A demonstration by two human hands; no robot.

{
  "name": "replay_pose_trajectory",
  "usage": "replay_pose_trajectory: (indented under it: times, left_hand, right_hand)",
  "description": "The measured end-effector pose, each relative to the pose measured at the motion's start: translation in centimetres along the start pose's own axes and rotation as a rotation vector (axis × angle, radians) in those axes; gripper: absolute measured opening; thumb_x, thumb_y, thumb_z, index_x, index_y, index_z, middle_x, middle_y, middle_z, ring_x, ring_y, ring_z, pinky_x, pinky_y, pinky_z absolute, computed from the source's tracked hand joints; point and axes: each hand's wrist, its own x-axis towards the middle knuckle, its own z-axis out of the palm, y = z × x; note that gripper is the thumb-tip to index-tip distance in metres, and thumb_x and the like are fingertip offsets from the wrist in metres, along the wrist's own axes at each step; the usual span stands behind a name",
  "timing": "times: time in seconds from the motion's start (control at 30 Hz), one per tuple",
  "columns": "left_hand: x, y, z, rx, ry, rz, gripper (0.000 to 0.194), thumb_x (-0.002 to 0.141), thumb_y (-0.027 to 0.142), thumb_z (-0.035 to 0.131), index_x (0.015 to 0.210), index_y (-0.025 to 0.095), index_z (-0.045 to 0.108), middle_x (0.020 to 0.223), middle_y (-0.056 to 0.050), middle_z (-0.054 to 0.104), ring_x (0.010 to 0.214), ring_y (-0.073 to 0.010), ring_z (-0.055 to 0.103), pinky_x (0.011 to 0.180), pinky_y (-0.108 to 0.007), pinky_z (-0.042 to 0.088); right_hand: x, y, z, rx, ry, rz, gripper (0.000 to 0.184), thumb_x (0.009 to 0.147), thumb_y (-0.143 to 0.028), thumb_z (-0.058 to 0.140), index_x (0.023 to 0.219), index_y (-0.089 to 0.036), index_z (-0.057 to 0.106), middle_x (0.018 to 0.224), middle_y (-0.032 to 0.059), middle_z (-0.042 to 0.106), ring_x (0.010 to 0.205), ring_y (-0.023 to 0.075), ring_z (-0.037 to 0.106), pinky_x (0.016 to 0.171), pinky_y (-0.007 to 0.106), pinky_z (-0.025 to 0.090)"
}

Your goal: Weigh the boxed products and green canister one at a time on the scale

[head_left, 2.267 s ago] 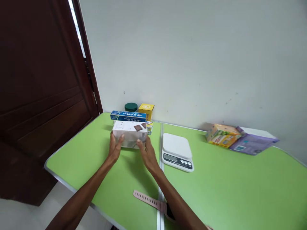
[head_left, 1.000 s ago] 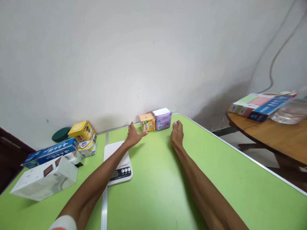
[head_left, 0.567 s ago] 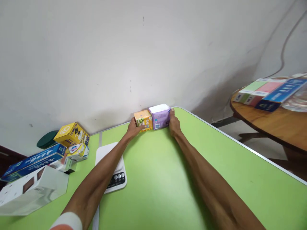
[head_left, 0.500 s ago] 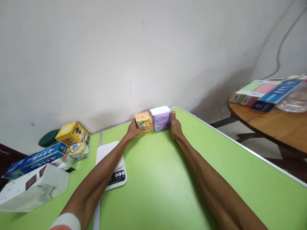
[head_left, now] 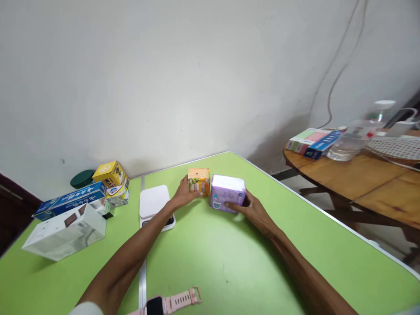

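Note:
My left hand [head_left: 184, 193] grips an orange packet [head_left: 198, 179] with fruit printed on it, its thumb across the front and its fingers along the left side. My right hand [head_left: 254, 211] holds a purple tissue pack [head_left: 227, 197] with a white top, thumb on the front and fingers at the right side. The two packs sit close together near the far edge of the green table [head_left: 210, 249]. Left of my left hand lies a white kitchen scale [head_left: 155, 200], its button panel partly hidden by my forearm.
Yellow [head_left: 110, 173], blue [head_left: 70, 199] and white boxes [head_left: 67, 234] cluster at the left with a green lid [head_left: 82, 178]. A pink-strapped smartwatch [head_left: 179, 301] lies in front. On the wooden table [head_left: 361, 186] at right stand flat boxes [head_left: 313, 142] and a clear bottle [head_left: 352, 139].
The purple pack has come away from the wall toward me, turning slightly. My right thumb now lies across its front. The view has shifted, bringing the watch and bottle into sight.

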Motion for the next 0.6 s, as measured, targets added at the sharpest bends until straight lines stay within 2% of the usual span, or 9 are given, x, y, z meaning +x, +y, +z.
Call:
replay_pose_trajectory:
  times: [0.07,0.13,0.2,0.27,0.33,0.4,0.5,0.6]
  left_hand:
    - [-2.6,0.9,0.5,0.122,0.06,0.031,0.106,0.064,0.028,0.09,0.156,0.013,0.039,0.164,-0.026,0.037,0.153,-0.0444,0.036,0.128,-0.062,0.027]
    - [-6.1,1.5,1.0,0.169,0.04,0.117,0.109,0.072,0.028,0.084,0.164,0.016,0.027,0.17,-0.022,0.027,0.159,-0.0408,0.028,0.131,-0.058,0.023]
    - [-10.0,1.8,1.6,0.153,-0.036,0.201,0.107,0.078,0.029,0.08,0.167,0.02,0.021,0.171,-0.02,0.028,0.159,-0.0389,0.027,0.132,-0.057,0.025]
    - [-13.6,2.1,1.8,0.132,-0.1,0.211,0.106,0.079,0.032,0.08,0.167,0.023,0.022,0.167,-0.019,0.035,0.156,-0.0395,0.033,0.13,-0.058,0.03]
    - [-16.1,2.6,1.3,0.114,-0.082,0.194,0.104,0.08,0.037,0.081,0.166,0.024,0.024,0.163,-0.018,0.04,0.152,-0.0391,0.039,0.128,-0.058,0.034]
    - [-17.4,3.4,-0.1,0.122,0.026,0.199,0.099,0.082,0.039,0.079,0.165,0.023,0.025,0.16,-0.018,0.042,0.149,-0.037,0.042,0.127,-0.056,0.035]
    - [-17.9,4.0,-3.8,0.194,0.261,0.22,0.09,0.086,0.035,0.074,0.161,0.021,0.028,0.156,-0.019,0.044,0.147,-0.0346,0.044,0.126,-0.055,0.035]
    - [-17.6,3.0,-7.8,0.249,0.44,0.224,0.08,0.085,0.032,0.072,0.155,0.02,0.034,0.15,-0.018,0.047,0.144,-0.0337,0.047,0.124,-0.055,0.037]
  right_hand:
    - [-2.1,-0.4,0.2,0.03,-0.074,0.011,0.074,0.065,-0.044,0.092,0.131,-0.023,0.065,0.126,0.0112,0.078,0.114,0.037,0.073,0.104,0.055,0.057]
    - [-4.3,-0.6,0.7,0.025,-0.096,0.017,0.075,0.066,-0.044,0.093,0.132,-0.024,0.065,0.127,0.0111,0.077,0.115,0.0379,0.073,0.104,0.055,0.057]
    - [-6.1,-0.7,1.6,0.032,-0.095,0.019,0.073,0.068,-0.047,0.092,0.132,-0.024,0.065,0.129,0.0115,0.077,0.116,0.0383,0.073,0.104,0.055,0.057]
    - [-7.4,-0.9,3.2,0.062,-0.109,0.014,0.068,0.071,-0.051,0.089,0.129,-0.024,0.066,0.129,0.0122,0.076,0.115,0.0381,0.073,0.102,0.054,0.058]
    - [-7.8,-1.6,5.6,0.093,-0.146,-0.022,0.065,0.073,-0.052,0.087,0.128,-0.023,0.067,0.131,0.0123,0.076,0.116,0.037,0.073,0.102,0.053,0.058]
    - [-7.3,-2.8,8.7,0.105,-0.181,-0.094,0.065,0.075,-0.051,0.087,0.129,-0.023,0.066,0.132,0.0114,0.075,0.117,0.0351,0.071,0.104,0.051,0.056]
    - [-5.5,-5.0,14.0,0.103,-0.262,-0.226,0.064,0.078,-0.05,0.084,0.133,-0.024,0.064,0.136,0.0101,0.072,0.12,0.0316,0.069,0.106,0.049,0.053]
    - [-3.3,-6.4,18.8,0.061,-0.372,-0.32,0.065,0.081,-0.052,0.079,0.137,-0.023,0.062,0.134,0.0096,0.072,0.119,0.0301,0.067,0.105,0.049,0.052]
